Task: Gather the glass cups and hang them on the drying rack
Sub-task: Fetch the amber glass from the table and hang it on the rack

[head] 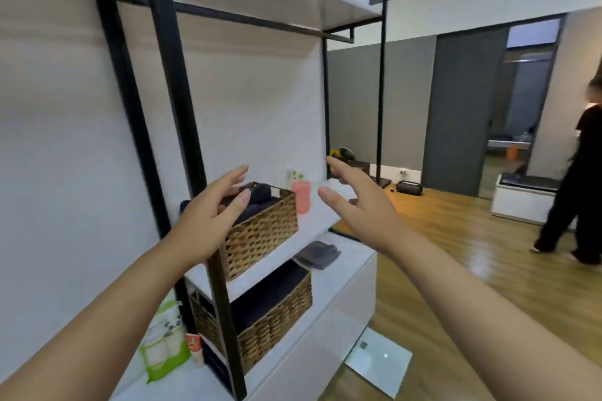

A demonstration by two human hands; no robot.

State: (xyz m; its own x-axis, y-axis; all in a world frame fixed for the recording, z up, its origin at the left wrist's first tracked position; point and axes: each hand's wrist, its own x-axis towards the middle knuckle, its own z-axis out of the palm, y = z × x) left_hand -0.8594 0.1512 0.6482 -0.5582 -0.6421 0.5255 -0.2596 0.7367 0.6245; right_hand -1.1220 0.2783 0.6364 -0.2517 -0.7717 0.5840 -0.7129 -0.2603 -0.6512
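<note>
My left hand (pixel 213 216) is raised in front of a black-framed shelf unit, fingers spread, holding nothing, just left of an upper wicker basket (pixel 264 234). My right hand (pixel 356 205) reaches forward to the right of the basket, also open and empty. A pink cup (pixel 302 197) stands on the white shelf between my two hands, behind the basket. I see no glass cups and no drying rack in this view.
A black metal post (pixel 182 127) of the shelf frame crosses in front of my left wrist. A lower wicker basket (pixel 270 316), folded grey cloths (pixel 317 254) and green tissue packs (pixel 163 348) sit below. A person in black (pixel 576 192) walks at the right on the wooden floor. A glass scale (pixel 379 360) lies on the floor.
</note>
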